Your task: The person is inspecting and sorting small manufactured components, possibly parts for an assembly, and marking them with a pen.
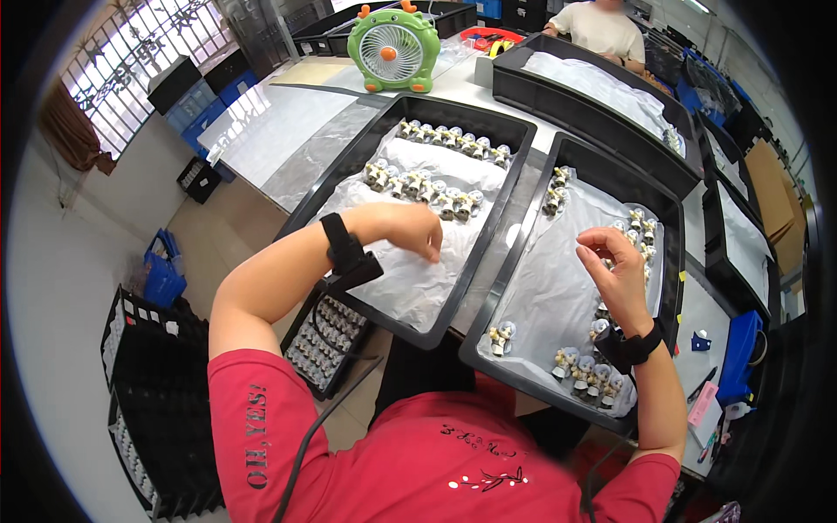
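Note:
My left hand (418, 232) hangs over the white lining of the left black tray (429, 338), below a row of small figurines (423, 187). Its fingers bend down and close together; anything in them is hidden. Another row of figurines (453, 139) lies toward that tray's far end. Above the right black tray (488, 366) is my right hand (617, 272), its fingers curled and the thumb a little apart from the index finger, with nothing visible between them. Figurines (588, 376) stand near that tray's front right corner, and a single figurine (501, 337) sits at its left edge.
A green animal-shaped fan (394, 50) stands at the back of the table. Another black tray (602, 109) lies far right, with a person (602, 30) behind it. Lower left are a tray of small pieces (327, 340) and stacked black crates (161, 410). A cable (305, 436) crosses beside my left arm.

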Available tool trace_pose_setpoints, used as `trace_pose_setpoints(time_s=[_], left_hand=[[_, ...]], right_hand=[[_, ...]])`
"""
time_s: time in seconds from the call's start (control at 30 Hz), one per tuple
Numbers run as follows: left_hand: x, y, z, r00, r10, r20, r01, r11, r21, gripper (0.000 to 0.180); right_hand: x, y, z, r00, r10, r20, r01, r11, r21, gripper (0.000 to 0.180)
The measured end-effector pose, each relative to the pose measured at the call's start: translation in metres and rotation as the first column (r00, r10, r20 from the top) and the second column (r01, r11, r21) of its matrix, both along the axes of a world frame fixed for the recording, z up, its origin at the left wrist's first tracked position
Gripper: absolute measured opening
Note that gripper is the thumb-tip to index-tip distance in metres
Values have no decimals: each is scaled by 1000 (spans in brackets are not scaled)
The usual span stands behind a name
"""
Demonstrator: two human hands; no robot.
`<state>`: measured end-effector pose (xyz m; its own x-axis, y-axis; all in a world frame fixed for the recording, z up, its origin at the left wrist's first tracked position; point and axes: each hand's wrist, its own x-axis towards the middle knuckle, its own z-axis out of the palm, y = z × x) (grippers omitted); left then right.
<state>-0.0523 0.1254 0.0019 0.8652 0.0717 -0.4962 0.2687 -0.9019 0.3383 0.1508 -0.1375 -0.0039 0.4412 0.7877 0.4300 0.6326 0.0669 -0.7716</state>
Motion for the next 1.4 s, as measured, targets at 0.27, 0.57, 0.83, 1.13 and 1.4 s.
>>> trace_pose_setpoints(time_s=[0.27,0.57,0.83,1.13,1.4], left_hand=[[-19,12,-31,986,-121,113,105,985,135,37],[-41,28,-9,996,-29,-87,41,989,142,40],[-48,27,-3,987,8,-159,11,993,120,62],[-64,47,-7,976,46,-214,-26,995,97,64],[-67,63,-16,986,-1,-169,12,998,65,63]], right_hand=[[-5,2,-5,999,24,29,-22,996,-81,9],[-19,8,3,991,131,39,-120,973,-199,9],[-91,103,39,678,696,237,-586,706,-397,21],[-106,167,-16,524,841,132,-223,285,-932,34],[-107,174,-21,548,818,175,-174,316,-933,30]])
